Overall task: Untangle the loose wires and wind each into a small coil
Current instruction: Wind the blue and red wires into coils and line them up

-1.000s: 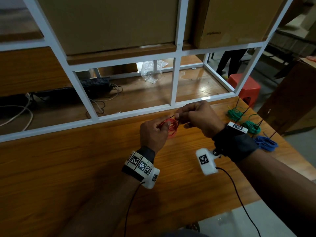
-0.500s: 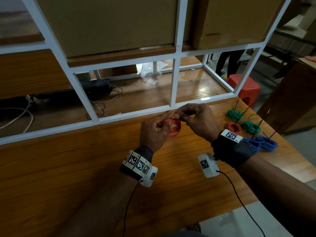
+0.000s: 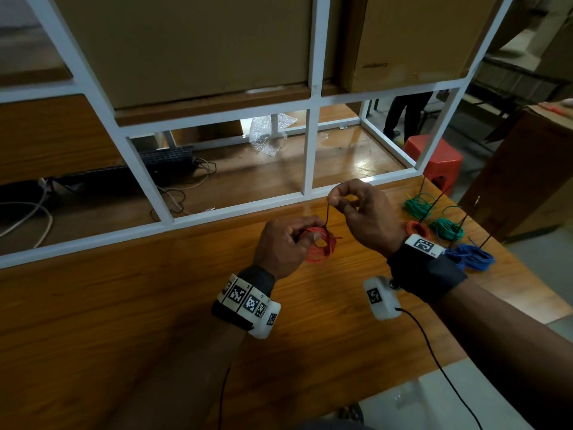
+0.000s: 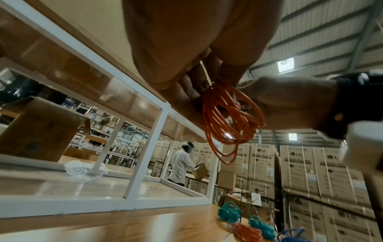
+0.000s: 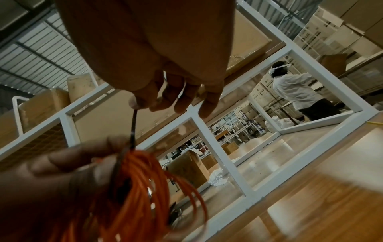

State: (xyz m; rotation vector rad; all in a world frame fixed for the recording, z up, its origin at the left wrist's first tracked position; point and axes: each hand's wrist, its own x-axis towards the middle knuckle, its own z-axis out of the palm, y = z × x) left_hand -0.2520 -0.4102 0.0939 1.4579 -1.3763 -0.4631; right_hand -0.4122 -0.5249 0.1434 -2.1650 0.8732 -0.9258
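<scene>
Left hand (image 3: 280, 243) grips red coil (image 3: 319, 245) above counter (image 3: 124, 305). Right hand (image 3: 361, 209) pinches black tie (image 3: 327, 212), drawn upward from the coil. Risk: a slack grip lets loops spring apart; hard pull could snap tie.

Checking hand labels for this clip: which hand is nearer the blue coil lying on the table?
Right. The right hand is raised just left of the blue coil, pinching a black tie. The left hand grips the red coil farther left.
</scene>
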